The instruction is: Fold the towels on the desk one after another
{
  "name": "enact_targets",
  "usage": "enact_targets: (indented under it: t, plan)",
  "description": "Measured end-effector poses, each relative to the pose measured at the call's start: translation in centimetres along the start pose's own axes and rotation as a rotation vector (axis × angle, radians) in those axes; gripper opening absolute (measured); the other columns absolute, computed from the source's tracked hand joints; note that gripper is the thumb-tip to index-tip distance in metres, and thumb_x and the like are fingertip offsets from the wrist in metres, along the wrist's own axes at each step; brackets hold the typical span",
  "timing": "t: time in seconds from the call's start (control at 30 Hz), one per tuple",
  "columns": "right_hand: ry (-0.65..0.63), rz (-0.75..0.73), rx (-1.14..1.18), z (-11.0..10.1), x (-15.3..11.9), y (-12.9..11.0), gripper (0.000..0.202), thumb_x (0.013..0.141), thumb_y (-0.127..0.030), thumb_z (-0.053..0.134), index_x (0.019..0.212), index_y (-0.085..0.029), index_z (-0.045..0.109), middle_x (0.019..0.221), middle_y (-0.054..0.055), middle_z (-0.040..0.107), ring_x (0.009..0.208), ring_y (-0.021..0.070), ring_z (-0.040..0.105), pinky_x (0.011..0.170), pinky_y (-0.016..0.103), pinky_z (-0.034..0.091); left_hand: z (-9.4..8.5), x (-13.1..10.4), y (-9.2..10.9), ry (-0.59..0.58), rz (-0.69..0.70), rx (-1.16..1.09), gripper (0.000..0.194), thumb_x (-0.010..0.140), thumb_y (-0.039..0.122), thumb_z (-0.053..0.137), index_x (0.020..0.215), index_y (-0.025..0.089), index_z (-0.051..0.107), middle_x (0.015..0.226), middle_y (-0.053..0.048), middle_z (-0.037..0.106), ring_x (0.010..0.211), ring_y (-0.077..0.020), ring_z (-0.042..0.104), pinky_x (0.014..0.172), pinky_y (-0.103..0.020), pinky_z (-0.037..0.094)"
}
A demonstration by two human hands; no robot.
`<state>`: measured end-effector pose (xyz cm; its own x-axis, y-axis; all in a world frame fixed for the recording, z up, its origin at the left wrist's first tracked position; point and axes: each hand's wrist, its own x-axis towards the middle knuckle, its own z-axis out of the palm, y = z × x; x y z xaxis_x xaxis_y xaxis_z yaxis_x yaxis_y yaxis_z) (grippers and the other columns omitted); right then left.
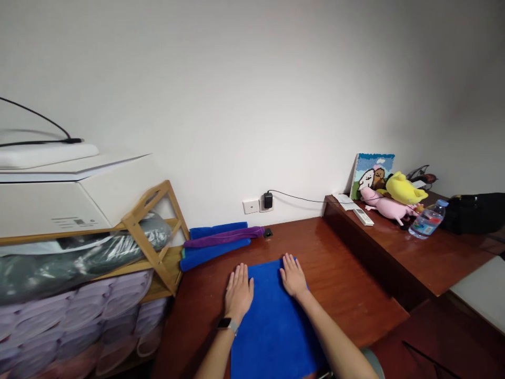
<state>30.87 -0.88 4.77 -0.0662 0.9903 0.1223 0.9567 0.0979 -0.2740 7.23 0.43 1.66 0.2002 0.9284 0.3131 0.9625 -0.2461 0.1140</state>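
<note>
One left grip (pixel 239 295), mine, lies flat, fingers straight, along a blue cloth (pixel 272 326), its long axis running away from me toward a pale wall (pixel 272 105); my right grip (pixel 294 276), equally flat, covers its far right corner; reddish bench (pixel 351 284) beneath.

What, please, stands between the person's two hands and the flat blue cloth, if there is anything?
Nothing visible does. The left hand lies at the left edge of the blue cloth, and the right hand rests on its far right corner. The purple roll lies farther back, out of the way.
</note>
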Motion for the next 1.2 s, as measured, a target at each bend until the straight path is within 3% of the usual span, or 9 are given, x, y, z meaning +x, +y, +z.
enact_targets:
  t: [0.1,0.2,0.4,0.5,0.67,0.77,0.97,1.07,1.2]
  plan:
    - [0.061,-0.161,0.067,2.2,-3.7,-3.4,0.058,0.113,-0.039,0.023,0.166,-0.019,0.038,0.172,0.006,0.033,0.162,0.0214,0.024,0.133,0.042,0.019,0.9,-3.6,2.9,0.018,0.141,-0.031,0.061,0.107,0.034,0.026,0.162,0.014,0.041,0.17,-0.012,0.041,0.16,-0.025,0.035,0.132,-0.049,0.029]
    - [0.027,-0.204,0.11,3.4,-7.0,-4.0,0.057,0.114,-0.042,0.023,0.167,-0.024,0.036,0.172,0.003,0.034,0.161,0.0196,0.026,0.133,0.041,0.018,1.6,-7.0,3.6,-0.009,0.145,-0.041,0.06,0.107,0.036,0.027,0.162,0.017,0.042,0.17,-0.01,0.041,0.159,-0.0246,0.036,0.131,-0.05,0.032]
    - [-0.078,0.135,-0.012,-1.8,-7.9,2.1,0.061,0.111,-0.039,0.028,0.167,-0.016,0.034,0.172,0.01,0.03,0.162,0.0252,0.025,0.132,0.047,0.021,-1.0,-7.6,0.3,-0.048,0.036,-0.062,0.065,0.106,0.044,0.029,0.162,0.013,0.041,0.167,-0.014,0.045,0.157,-0.027,0.041,0.131,-0.052,0.032]
    - [-0.041,0.182,-0.025,-3.0,-9.3,2.3,0.062,0.111,-0.037,0.026,0.166,-0.009,0.034,0.172,0.013,0.028,0.162,0.0266,0.024,0.132,0.045,0.021,-2.6,-8.6,1.1,0.013,0.019,-0.05,0.065,0.107,0.041,0.026,0.16,0.008,0.042,0.167,-0.017,0.045,0.157,-0.0276,0.041,0.131,-0.052,0.032]
    - [0.048,-0.135,0.097,0.7,-14.6,-2.6,0.062,0.113,-0.045,0.026,0.169,-0.017,0.03,0.173,0.006,0.029,0.162,0.0223,0.023,0.133,0.042,0.019,-2.5,-14.0,4.9,0.019,0.17,-0.069,0.061,0.108,0.044,0.03,0.163,0.019,0.04,0.17,-0.009,0.043,0.158,-0.0244,0.038,0.13,-0.049,0.034]
    - [0.022,-0.139,0.107,1.7,-16.5,-2.8,0.062,0.113,-0.048,0.026,0.169,-0.021,0.03,0.172,0.005,0.031,0.162,0.0222,0.025,0.133,0.045,0.019,-2.0,-16.4,4.5,-0.033,0.147,-0.06,0.061,0.107,0.048,0.032,0.162,0.022,0.041,0.169,-0.008,0.043,0.158,-0.0258,0.04,0.129,-0.051,0.036]
    - [-0.057,0.192,-0.005,-1.6,-16.7,2.2,0.063,0.11,-0.041,0.027,0.168,-0.017,0.031,0.173,0.009,0.026,0.162,0.0257,0.023,0.133,0.051,0.019,-2.5,-17.4,1.0,-0.009,0.072,-0.03,0.063,0.106,0.048,0.034,0.163,0.021,0.038,0.168,-0.01,0.044,0.156,-0.027,0.041,0.129,-0.053,0.036]
    - [-0.008,0.148,0.005,-1.5,-17.2,1.1,0.063,0.111,-0.042,0.028,0.168,-0.015,0.033,0.173,0.01,0.026,0.162,0.0272,0.022,0.133,0.051,0.019,-2.7,-17.0,2.7,0.01,0.074,-0.023,0.061,0.107,0.041,0.03,0.162,0.016,0.041,0.167,-0.012,0.044,0.156,-0.0267,0.042,0.13,-0.052,0.036]
    - [0.042,-0.109,0.088,1.0,-18.7,-3.2,0.061,0.112,-0.045,0.025,0.168,-0.021,0.031,0.173,0.004,0.027,0.162,0.0242,0.022,0.134,0.046,0.02,-2.3,-16.9,6.7,-0.019,0.169,-0.052,0.059,0.107,0.038,0.029,0.16,0.018,0.045,0.168,-0.009,0.043,0.156,-0.0247,0.041,0.129,-0.047,0.038]
